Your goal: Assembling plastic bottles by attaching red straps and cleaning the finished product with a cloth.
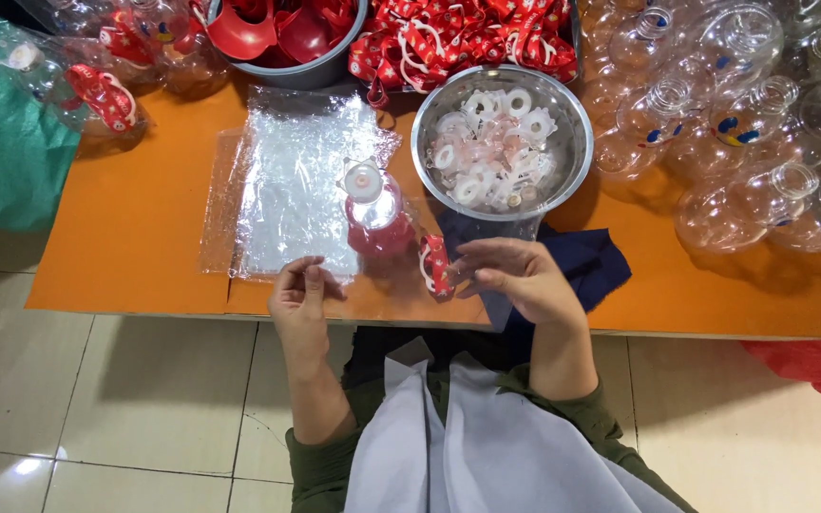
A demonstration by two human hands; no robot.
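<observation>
1. Forearms in dark green sleeves, reaching up from a pale apron (486, 446) toward the edge of the orange table (135, 247).
2. Left hand (299, 296) at the near table edge, fingers curled loosely, thumb and forefinger pinched on the near edge of a clear plastic bag (296, 190); wrist straight, back of hand up.
3. Right hand (517, 277) half open, palm turned inward, fingertips closed on a red patterned strap (435, 266) just left of it; wrist bent slightly left.
4. Between and just beyond both hands, a small clear bottle with red lower part and white cap (372, 211), upright on the bag's right edge, strap hanging beside it.
5. Just beyond the right hand, dark blue cloth (591, 261) flat on the table.
6. Farther back, steel bowl (502, 142) of white ring-shaped caps.
7. Far right, heap of clear empty bottles (743, 123).
8. Far edge: grey tub of red plastic parts (282, 38), pile of red straps (467, 38), finished bottles (97, 66) at far left beside green sheeting (2, 152).
</observation>
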